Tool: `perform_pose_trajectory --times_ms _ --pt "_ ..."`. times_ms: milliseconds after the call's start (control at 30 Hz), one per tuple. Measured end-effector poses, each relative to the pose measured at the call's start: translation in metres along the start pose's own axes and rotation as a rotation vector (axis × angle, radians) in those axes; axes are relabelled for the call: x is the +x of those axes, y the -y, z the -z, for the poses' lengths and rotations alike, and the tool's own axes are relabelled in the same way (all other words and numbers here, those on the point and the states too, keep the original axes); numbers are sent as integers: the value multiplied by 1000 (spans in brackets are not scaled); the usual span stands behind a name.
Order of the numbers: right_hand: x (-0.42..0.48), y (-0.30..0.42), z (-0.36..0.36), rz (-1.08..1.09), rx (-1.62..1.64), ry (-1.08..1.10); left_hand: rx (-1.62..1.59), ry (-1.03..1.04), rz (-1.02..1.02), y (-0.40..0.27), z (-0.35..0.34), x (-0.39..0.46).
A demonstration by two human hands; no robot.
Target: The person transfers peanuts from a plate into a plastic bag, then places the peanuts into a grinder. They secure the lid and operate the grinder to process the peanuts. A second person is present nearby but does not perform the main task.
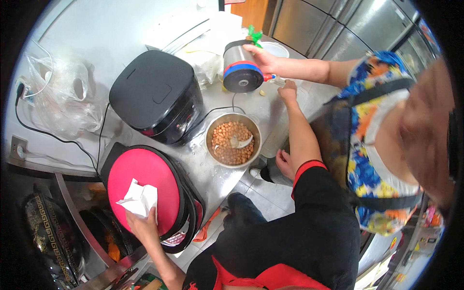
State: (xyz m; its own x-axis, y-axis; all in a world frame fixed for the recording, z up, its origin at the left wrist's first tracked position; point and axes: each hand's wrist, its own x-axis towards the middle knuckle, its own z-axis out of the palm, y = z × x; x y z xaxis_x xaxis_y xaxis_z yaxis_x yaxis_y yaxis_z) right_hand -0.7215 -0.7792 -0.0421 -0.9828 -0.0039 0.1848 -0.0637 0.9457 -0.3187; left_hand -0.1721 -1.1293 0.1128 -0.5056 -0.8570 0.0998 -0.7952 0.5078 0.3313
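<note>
My left hand (143, 221) grips a crumpled white tissue (138, 197) over the pink lid (145, 166) of a round black appliance. On the steel table stands a stainless steel chopper bowl (207, 139) with shelled nuts that look like peanuts (232, 129) and a curved blade (242, 142) in the middle. My right hand (289, 92) reaches past the bowl, fingers curled close to some clear plastic (281, 82); whether it holds this is unclear. Above the bowl's far side, a co-worker's hand (266, 59) holds a metal motor unit (241, 69) with blue and red rings, tilted.
A black rice cooker (154, 92) stands left of the bowl, and a black cable (214, 108) runs beside it. Plastic bags (69, 94) hang on the wall. The co-worker (384, 145) stands close on the right, another hand (284, 163) low by the table edge (232, 186).
</note>
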Motion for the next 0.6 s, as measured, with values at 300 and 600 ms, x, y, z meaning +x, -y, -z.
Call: perform_pose_trajectory --times_ms 300,600 --pt "71 -3 -12 109 -344 409 75 -245 34 -1 9 3" --pt "67 10 13 144 -408 484 -2 -281 -21 -16 6 13"
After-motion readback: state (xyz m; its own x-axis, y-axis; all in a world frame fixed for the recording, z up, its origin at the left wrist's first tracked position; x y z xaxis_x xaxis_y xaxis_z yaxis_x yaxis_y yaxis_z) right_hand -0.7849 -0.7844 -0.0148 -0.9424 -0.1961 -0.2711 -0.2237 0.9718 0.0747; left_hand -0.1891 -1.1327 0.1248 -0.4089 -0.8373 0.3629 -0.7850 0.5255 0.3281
